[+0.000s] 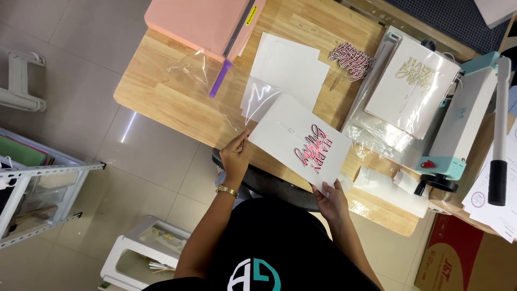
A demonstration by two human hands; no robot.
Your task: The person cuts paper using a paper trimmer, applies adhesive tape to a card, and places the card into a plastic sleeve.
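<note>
The white card carrying a pink and red cut-out script lies tilted over the near edge of the wooden tabletop, its long axis running from upper left to lower right in the head view. The left hand pinches the card's left corner between thumb and fingers; the right hand grips the lower right corner. A clear plastic sleeve sits at the card's upper left end, touching it, its outline hard to trace against the wood. Loose white sheets lie just beyond. To the right, a wrapped stack of cards and a white-and-teal machine crowd that side closely. The pink paper trimmer is cut off by the top edge. Bare wood shows left of the sleeve
</note>
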